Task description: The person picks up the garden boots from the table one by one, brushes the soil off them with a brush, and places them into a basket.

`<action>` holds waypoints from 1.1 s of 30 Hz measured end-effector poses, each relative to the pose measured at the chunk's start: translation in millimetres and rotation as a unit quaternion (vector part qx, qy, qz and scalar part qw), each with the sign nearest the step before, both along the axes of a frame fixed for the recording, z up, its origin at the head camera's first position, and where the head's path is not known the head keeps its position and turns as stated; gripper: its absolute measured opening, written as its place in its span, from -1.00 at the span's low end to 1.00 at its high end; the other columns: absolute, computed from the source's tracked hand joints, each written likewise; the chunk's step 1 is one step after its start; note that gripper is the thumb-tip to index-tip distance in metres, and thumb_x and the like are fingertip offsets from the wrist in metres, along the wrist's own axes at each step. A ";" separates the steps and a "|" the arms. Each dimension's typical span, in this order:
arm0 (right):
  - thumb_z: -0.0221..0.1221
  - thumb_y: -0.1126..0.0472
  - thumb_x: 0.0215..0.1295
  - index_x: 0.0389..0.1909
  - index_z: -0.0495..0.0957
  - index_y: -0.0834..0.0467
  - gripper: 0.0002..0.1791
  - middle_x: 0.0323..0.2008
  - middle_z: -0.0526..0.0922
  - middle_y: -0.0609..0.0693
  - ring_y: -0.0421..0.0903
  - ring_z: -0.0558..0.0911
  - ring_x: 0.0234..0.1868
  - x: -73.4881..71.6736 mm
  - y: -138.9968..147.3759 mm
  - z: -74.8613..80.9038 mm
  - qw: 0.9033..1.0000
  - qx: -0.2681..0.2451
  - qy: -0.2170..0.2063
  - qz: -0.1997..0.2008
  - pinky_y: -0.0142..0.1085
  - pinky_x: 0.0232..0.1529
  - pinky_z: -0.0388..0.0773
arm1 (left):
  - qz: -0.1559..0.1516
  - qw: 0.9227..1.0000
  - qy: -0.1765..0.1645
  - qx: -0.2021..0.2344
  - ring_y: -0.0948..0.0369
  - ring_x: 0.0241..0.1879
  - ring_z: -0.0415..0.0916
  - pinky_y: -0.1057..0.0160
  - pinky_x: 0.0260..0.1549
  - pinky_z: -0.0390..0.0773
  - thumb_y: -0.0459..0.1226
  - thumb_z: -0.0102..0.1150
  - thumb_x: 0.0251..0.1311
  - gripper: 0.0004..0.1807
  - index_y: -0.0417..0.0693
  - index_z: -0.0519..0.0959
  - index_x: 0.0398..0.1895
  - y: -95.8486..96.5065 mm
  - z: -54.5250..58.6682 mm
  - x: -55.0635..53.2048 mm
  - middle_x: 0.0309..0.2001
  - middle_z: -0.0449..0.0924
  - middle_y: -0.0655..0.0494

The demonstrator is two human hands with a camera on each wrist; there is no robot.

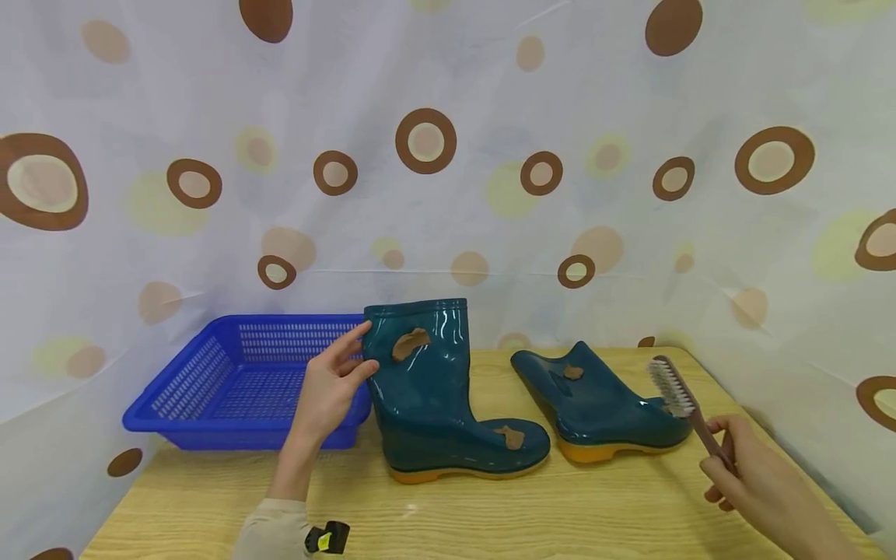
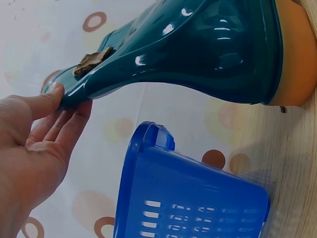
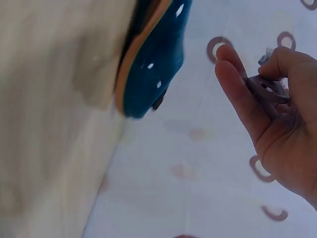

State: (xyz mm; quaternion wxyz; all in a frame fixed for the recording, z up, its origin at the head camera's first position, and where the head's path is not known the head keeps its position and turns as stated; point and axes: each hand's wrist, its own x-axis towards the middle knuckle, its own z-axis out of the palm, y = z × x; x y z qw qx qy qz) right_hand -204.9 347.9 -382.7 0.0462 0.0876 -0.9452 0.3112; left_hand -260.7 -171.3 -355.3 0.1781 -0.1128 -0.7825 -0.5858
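A dark green rubber boot [image 1: 427, 404] with an orange sole stands upright in the middle of the table. Brown, mud-like patches stick to its shaft [image 1: 411, 343] and toe. My left hand [image 1: 329, 389] pinches the back edge of the shaft near the top, thumb on the near side and fingers behind, as the left wrist view shows. My right hand [image 1: 749, 470] grips a brush [image 1: 673, 389] by its brown handle, pale bristles facing left, beside the second boot [image 1: 605, 412]. In the right wrist view the handle's end [image 3: 268, 89] shows between thumb and fingers.
Behind my left hand sits a blue slotted plastic basket [image 1: 245, 428], partly hidden by the upright boot. The second boot's shaft slumps to the left, with brown patches on it. A patterned curtain [image 1: 448, 218] hangs behind the wooden table [image 1: 448, 521].
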 end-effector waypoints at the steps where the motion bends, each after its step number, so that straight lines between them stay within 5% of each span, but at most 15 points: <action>1: -0.07 0.35 0.46 0.21 0.09 0.41 -0.59 -0.44 0.45 0.10 -0.23 0.62 -0.57 -2.1 -6.8 4.2 1.000 -0.004 0.004 0.004 -0.33 -0.57 0.60 | 0.001 1.000 0.001 0.000 -0.10 0.12 0.61 0.20 0.00 0.66 -0.35 0.23 0.31 -0.40 0.08 0.40 0.41 0.3 0.1 -0.1 0.24 0.52 -0.23; 6: -0.08 0.35 0.47 0.17 0.09 0.37 -0.64 -0.23 0.52 0.21 -0.23 0.60 -0.58 -13.4 -38.8 23.8 0.999 -0.017 0.030 0.041 -0.31 -0.59 0.60 | 0.004 1.000 0.005 -0.004 -0.09 0.14 0.60 0.02 0.04 0.62 -0.36 0.23 0.31 -0.40 0.12 0.41 0.41 0.8 0.2 -1.4 0.27 0.51 -0.19; 16: -0.20 0.24 0.54 0.21 0.07 0.27 -0.67 0.12 0.45 0.38 -0.16 0.47 -0.71 -26.3 -78.5 43.2 0.997 -0.016 0.043 0.070 -0.29 -0.68 0.45 | 0.002 1.000 -0.006 -0.012 -0.06 0.13 0.62 0.01 0.05 0.63 -0.36 0.22 0.31 -0.39 0.17 0.41 0.41 0.9 2.9 -0.8 0.23 0.55 -0.17; 24: -0.14 0.35 0.46 0.12 0.16 0.24 -0.73 -0.16 0.54 0.23 -0.29 0.24 -0.70 -34.6 -91.9 43.4 0.984 0.029 0.152 0.082 -0.35 -0.67 0.22 | -0.016 1.000 -0.008 -0.006 -0.06 0.10 0.64 0.01 0.07 0.62 -0.40 0.20 0.31 -0.38 0.10 0.38 0.43 -1.2 3.3 0.2 0.15 0.60 -0.17; 33: -0.17 0.21 0.59 0.25 0.20 0.19 -0.69 -0.38 0.45 -0.03 -0.33 0.21 -0.67 -41.0 -108.3 43.0 0.976 0.054 0.193 0.088 -0.38 -0.66 0.18 | -0.019 1.000 0.004 -0.010 -0.09 0.09 0.63 0.01 0.06 0.61 -0.50 0.14 0.31 -0.37 0.04 0.35 0.43 2.8 5.5 -0.2 0.16 0.58 -0.22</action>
